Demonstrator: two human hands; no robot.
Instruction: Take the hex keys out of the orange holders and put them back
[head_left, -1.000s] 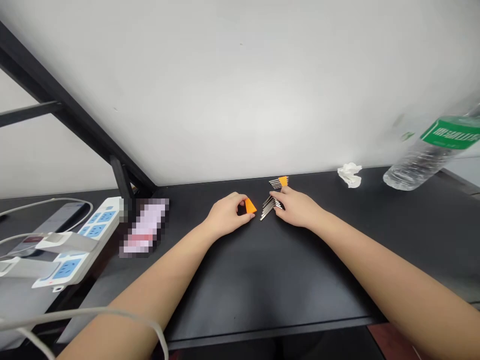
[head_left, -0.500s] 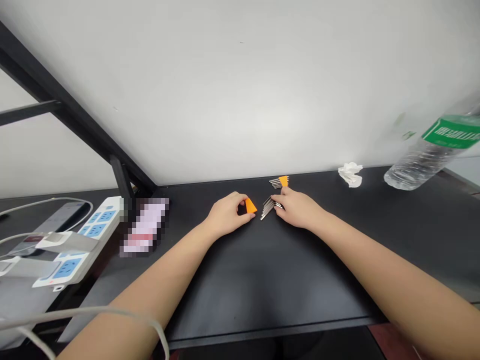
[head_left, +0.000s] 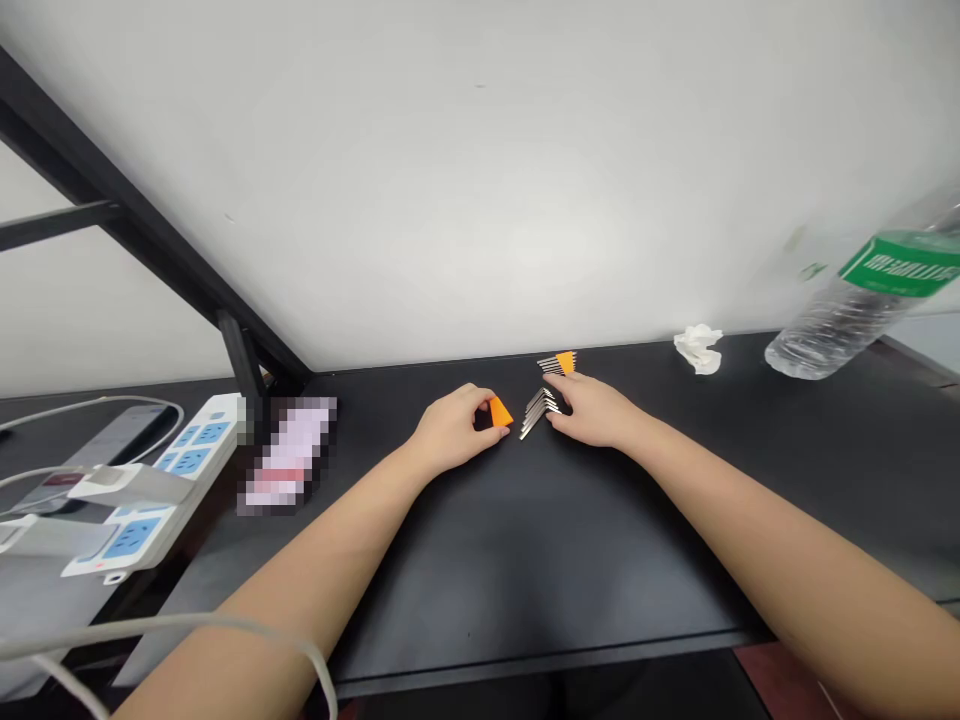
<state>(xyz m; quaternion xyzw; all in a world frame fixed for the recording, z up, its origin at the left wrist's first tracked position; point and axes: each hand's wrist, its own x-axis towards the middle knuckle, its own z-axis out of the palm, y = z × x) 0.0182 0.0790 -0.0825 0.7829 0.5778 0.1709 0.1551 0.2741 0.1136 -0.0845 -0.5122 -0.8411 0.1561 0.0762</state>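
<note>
My left hand [head_left: 457,428] is closed on an orange plastic hex key holder [head_left: 500,412], with thumb and fingers at its edges, low over the black table. Just to the right lies a fanned row of several loose L-shaped hex keys [head_left: 538,410]. My right hand [head_left: 592,408] is beside them, its thumb and index finger apart around their right ends; whether a fingertip touches a key I cannot tell. Behind that hand, near the wall, is a second orange holder [head_left: 565,361] with several hex keys in it, partly covered by my fingers.
On the black table [head_left: 480,560] are a crumpled tissue [head_left: 699,349] and a clear plastic bottle [head_left: 832,325] with a green label at right. Leftward are a blurred pinkish item [head_left: 292,455], a power strip [head_left: 176,480] with plugs, a phone [head_left: 97,450], loose cables and a black frame [head_left: 150,230].
My right hand's fingers have spread and drawn back from the loose hex keys, showing more of them. My left hand stays put with the orange holder.
</note>
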